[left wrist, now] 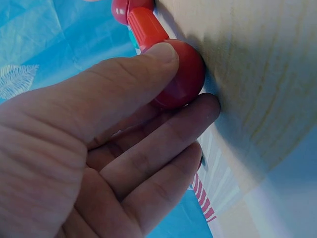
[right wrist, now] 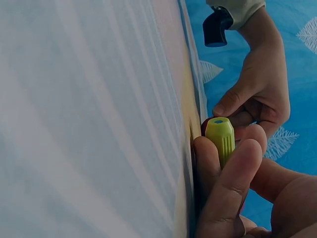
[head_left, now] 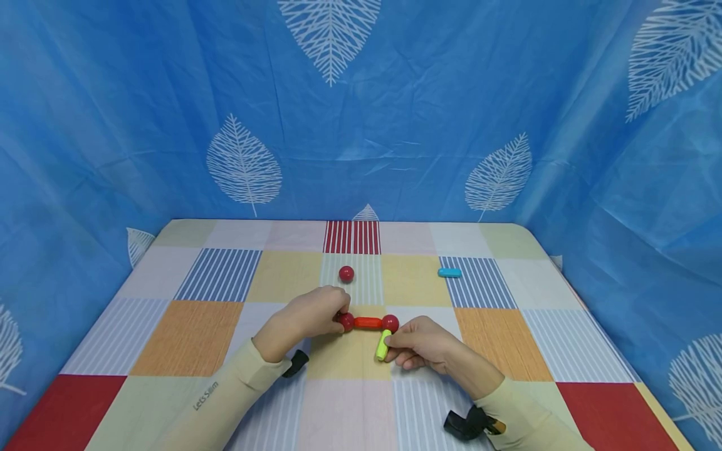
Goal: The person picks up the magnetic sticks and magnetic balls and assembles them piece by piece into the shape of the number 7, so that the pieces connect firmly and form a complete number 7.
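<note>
Near the middle of the table, an orange-red ribbed rod [head_left: 368, 323] lies between two glossy red balls. My left hand [head_left: 316, 310] pinches the left ball [left wrist: 187, 74] between thumb and fingers. Beside the right ball [head_left: 390, 323], my right hand [head_left: 420, 343] pinches a yellow-green ribbed rod [head_left: 383, 346]. That rod's far end meets the ball and its near end points toward me. In the right wrist view, the small hole in the rod's near end [right wrist: 219, 122] shows. Whether the yellow-green rod is fixed to the ball, I cannot tell.
Behind my left hand lies a loose red ball [head_left: 346, 274]. Farther right is a short blue rod [head_left: 449, 273]. A patchwork-patterned cloth [head_left: 350, 407] covers the table. Blue curtain [head_left: 361, 125] with white leaf prints hangs at the back and sides.
</note>
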`<action>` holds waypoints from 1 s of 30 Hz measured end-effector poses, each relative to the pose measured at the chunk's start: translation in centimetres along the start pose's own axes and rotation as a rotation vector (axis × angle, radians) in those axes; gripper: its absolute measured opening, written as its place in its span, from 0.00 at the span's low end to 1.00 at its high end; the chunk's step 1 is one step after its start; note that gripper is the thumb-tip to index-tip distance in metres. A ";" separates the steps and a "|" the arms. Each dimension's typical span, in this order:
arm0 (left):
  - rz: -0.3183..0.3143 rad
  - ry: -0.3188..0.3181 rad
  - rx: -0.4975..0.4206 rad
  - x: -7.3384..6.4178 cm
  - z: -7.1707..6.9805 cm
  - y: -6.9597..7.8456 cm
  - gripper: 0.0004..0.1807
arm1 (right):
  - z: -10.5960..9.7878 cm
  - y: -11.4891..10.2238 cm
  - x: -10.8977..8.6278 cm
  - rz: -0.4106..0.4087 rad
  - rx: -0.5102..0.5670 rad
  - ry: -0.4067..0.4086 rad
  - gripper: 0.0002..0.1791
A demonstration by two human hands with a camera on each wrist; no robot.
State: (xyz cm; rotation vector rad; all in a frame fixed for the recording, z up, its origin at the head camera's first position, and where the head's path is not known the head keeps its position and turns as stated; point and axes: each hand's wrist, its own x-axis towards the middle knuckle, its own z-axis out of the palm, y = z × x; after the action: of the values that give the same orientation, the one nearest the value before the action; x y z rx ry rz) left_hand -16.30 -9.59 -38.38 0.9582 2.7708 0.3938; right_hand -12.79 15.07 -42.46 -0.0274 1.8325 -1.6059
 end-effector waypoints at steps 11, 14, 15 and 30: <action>-0.033 -0.033 -0.005 0.1 0.3 0.0 0.13 | -0.4 0.2 -0.4 0.009 0.038 0.015 0.13; -0.035 -0.031 -0.012 0.1 0.3 0.0 0.12 | -0.6 0.3 -0.5 0.010 0.040 0.018 0.13; -0.033 -0.028 -0.014 0.1 0.3 0.0 0.12 | -0.7 0.4 -0.5 0.011 0.041 0.019 0.13; -0.033 -0.020 -0.014 0.2 0.0 0.0 0.12 | -3.0 -0.1 -1.3 -0.087 0.001 0.091 0.16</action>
State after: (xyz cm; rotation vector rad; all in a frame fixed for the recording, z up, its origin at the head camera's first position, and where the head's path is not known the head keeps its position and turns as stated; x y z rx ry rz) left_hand -16.41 -9.50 -38.43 0.9071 2.7583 0.3961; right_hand -13.34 18.23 -41.75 -0.0342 1.9228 -1.6930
